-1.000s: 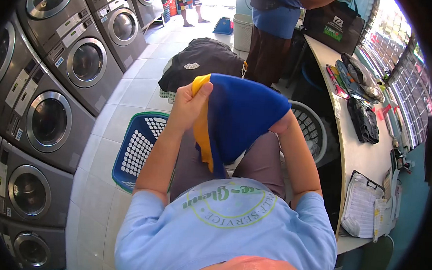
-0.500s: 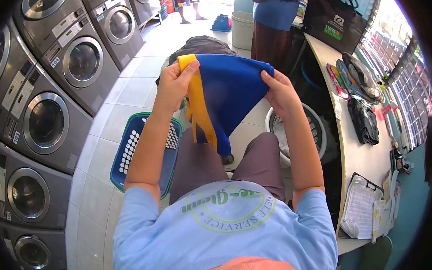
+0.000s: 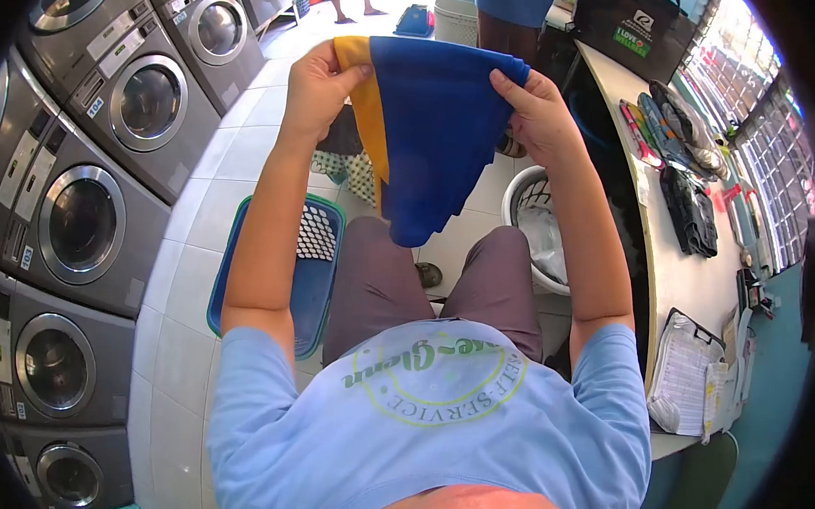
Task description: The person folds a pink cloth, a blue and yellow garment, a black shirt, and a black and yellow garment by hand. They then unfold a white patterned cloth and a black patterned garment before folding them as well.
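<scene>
Both hands were up high, left hand point(image 3: 317, 88) and right hand point(image 3: 536, 114), fingers clenched on the top edge of a blue and yellow garment point(image 3: 427, 136). It hung down over the blue laundry basket point(image 3: 309, 291) and white basket point(image 3: 533, 229) on the floor.

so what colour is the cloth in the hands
Blue with a yellow band, the cloth shows best in the head view.

Blue and yellow garment point(image 3: 432, 136), pinched between both hands' fingers, conceals the laundry pile behind; person point(image 3: 517, 7) beyond the fingertips is cropped above the waist
</scene>
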Tool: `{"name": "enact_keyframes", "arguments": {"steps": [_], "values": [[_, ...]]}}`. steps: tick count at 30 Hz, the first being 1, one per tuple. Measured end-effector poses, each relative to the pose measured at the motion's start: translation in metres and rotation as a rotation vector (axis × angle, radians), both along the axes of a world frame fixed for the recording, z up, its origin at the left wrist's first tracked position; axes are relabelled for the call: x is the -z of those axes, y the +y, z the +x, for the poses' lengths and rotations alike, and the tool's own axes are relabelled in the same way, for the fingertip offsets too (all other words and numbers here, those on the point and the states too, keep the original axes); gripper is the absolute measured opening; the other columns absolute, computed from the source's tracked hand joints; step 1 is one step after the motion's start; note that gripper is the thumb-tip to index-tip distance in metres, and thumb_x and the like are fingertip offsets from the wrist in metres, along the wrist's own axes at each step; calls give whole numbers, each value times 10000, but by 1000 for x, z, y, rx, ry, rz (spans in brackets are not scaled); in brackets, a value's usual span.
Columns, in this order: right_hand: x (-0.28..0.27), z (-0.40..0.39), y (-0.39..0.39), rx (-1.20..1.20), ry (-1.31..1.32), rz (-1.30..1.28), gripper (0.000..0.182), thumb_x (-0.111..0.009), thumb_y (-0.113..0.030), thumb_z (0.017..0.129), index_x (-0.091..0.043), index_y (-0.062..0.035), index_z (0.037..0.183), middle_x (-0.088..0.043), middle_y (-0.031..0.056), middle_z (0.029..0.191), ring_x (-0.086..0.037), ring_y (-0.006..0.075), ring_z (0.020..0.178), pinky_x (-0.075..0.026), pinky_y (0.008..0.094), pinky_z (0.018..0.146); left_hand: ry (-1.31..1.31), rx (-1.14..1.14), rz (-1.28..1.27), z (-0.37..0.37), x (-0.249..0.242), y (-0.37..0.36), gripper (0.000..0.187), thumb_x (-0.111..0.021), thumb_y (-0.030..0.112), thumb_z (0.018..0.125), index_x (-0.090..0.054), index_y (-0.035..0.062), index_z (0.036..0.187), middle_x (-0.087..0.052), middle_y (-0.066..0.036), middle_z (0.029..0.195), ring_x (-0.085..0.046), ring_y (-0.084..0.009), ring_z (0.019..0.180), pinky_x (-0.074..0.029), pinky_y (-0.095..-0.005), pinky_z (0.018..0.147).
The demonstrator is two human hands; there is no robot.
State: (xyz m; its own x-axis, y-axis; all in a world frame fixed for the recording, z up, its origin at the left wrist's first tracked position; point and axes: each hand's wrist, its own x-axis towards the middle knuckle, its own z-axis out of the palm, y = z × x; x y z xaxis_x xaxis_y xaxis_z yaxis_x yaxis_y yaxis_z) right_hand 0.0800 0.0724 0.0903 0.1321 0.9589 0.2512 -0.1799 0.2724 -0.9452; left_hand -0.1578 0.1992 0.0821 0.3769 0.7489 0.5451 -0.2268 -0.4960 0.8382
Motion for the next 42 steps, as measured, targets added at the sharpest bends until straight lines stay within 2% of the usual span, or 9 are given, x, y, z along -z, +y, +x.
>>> {"name": "enact_keyframes", "arguments": {"steps": [7, 11, 15, 16, 21, 24, 31, 33, 42], "values": [[-22, -10, -19, 599, -840, 102, 272, -713, -231, 772, -654, 3, 898, -601, 52, 802, -593, 155, 756, -453, 305, 693, -246, -251, 190, 14, -2, -15, 322, -603, -63, 808, -396, -10, 1048, -644, -111, 883, -616, -124, 779, -498, -213, 710], [-17, -21, -37, 1016, -1192, 291, 519, -769, -389, 651, -579, -10, 950, -550, 76, 1015, -497, 272, 1042, -327, 519, 889, -345, -105, 217, 17, -5, -36, 289, -568, -83, 830, -409, 6, 1055, -622, -105, 940, -613, -119, 826, -503, -218, 748], [-24, -61, -54, 1028, -1523, 441, 665, -707, -502, 675, -480, 2, 1045, -448, 160, 1229, -428, 298, 1178, -240, 628, 950, -286, 76, 185, 16, -6, -55, 286, -547, -95, 844, -434, 29, 1076, -599, -102, 1016, -594, -127, 931, -486, -228, 822], [-19, -64, -49, 932, -1553, 467, 644, -701, -481, 693, -494, 15, 1049, -540, 159, 1107, -525, 315, 1065, -262, 584, 961, -239, 96, 198, 16, -4, -56, 283, -545, -97, 845, -435, 28, 1074, -598, -98, 1011, -592, -125, 933, -485, -227, 823], [-16, -49, -14, -2, -1140, -46, 478, -628, -298, 841, -512, 57, 1139, -649, 131, 838, -637, 275, 715, -472, 372, 829, -52, 102, 162, 5, 9, -46, 261, -512, -77, 869, -444, 30, 1097, -573, -90, 1062, -573, -133, 977, -463, -243, 862], [-1, -57, 0, -188, -524, -259, 411, -558, -256, 898, -515, 35, 1185, -645, 112, 947, -635, 191, 792, -519, 319, 742, 187, -172, 283, -1, 21, -52, 300, -492, -44, 884, -429, 24, 1170, -554, -103, 1134, -535, -168, 1065, -403, -297, 955], [-5, -79, 14, -248, -164, -260, 432, -545, -302, 916, -501, 13, 1209, -602, 109, 1042, -625, 193, 856, -531, 318, 750, 247, -365, 58, -8, 153, -54, 444, -475, 91, 917, -342, 2, 1331, -394, -183, 1371, -387, -275, 1281, -326, -340, 1035], [-9, -95, 25, -280, -190, -296, 468, -536, -330, 918, -480, 15, 1229, -583, 126, 1085, -628, 215, 866, -530, 324, 756, 293, -150, 40, 11, 214, -43, 426, -455, 119, 929, -353, 16, 1330, -404, -177, 1359, -398, -261, 1267, -332, -331, 1028], [48, -83, 19, -251, -200, -326, 542, -483, -405, 931, -364, -93, 1358, -387, 96, 1345, -469, 243, 1166, -401, 442, 918, 682, -7, 305, 82, 236, -35, 344, -421, 194, 944, -437, 73, 1265, -491, -136, 1256, -480, -228, 1158, -378, -320, 976]]}}
